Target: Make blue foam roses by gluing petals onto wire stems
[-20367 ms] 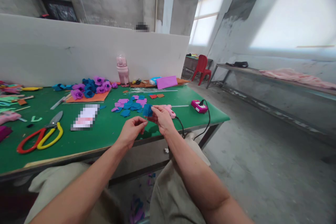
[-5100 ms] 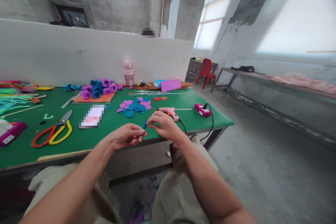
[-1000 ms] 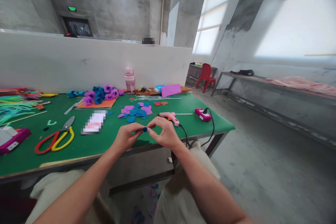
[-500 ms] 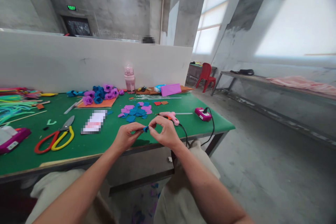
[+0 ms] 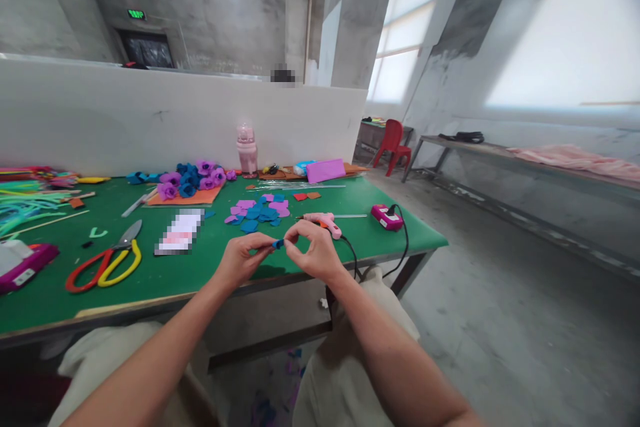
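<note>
Between my hands, just above the table's front edge, is a small blue paper piece [image 5: 278, 244], curled or folded. My left hand [image 5: 244, 257] pinches its left end between thumb and fingers. The thumb and forefinger of my right hand [image 5: 315, 250] are closed on its right end. Beyond my hands lies a loose pile of blue and purple paper pieces [image 5: 257, 211]. A pink glue gun [image 5: 325, 221] rests on the table behind my right hand, its black cord running off the front edge. Blue and purple paper flowers [image 5: 190, 180] lie on an orange sheet further back.
On the green table [image 5: 165, 280], large scissors [image 5: 113, 260] with red and yellow handles lie left, near a blurred white-and-pink object [image 5: 180, 232]. A pink bottle [image 5: 247, 150] stands by the white partition [image 5: 190, 120]. A magenta power socket [image 5: 387, 217] sits right; coloured stems [image 5: 30, 203] fill the far left.
Almost nothing differs. Both hands keep their pinch on the blue paper piece, with only a slight shift of the fingers.
</note>
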Demonstrator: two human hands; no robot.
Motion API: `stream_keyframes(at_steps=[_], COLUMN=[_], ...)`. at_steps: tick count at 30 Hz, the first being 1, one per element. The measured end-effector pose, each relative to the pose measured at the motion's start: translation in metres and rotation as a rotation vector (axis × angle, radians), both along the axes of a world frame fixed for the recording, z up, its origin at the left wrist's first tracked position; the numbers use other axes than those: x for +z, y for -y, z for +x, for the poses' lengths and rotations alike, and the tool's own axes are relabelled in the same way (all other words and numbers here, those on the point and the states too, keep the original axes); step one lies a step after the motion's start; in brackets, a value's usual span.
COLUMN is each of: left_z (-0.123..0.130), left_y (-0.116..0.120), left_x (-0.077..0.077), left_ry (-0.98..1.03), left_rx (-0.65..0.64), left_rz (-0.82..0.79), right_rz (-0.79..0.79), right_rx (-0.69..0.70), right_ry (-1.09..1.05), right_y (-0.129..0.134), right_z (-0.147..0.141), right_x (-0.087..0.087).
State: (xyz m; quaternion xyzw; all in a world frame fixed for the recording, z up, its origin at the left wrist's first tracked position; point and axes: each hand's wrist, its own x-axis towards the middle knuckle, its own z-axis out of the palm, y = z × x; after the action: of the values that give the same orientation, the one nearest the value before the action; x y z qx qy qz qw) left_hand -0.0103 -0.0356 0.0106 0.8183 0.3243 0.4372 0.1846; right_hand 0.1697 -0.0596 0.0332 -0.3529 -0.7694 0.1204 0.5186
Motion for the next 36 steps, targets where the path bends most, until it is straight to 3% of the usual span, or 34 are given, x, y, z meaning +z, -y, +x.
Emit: stream_keyframes(at_steps=[5,13,20,36], left_z=[0.002,0.003,0.005,0.012], left_y=[0.002,0.003,0.002,0.008], left_x=[0.001,0.005,-0.001,0.003], left_ry=[0.040,0.145,0.228,0.313], left_rx=[0.007,-0.001,-0.077,-0.097], left_rz=[-0.093,-0.349,-0.529,-0.625], right_rz=[-0.011,-0.158,-0.097,-0.198], right_rx=[0.015,0.067,0.053,-0.026], right_ry=[-0.027,-0.124,-0.035,-0.184], right_y=[0.000,-0.005,-0.008,-0.009], right_z=[-0.001,-0.002,-0.015,-0.022], right_x=[0.001,-0.005,-0.019,-0.016])
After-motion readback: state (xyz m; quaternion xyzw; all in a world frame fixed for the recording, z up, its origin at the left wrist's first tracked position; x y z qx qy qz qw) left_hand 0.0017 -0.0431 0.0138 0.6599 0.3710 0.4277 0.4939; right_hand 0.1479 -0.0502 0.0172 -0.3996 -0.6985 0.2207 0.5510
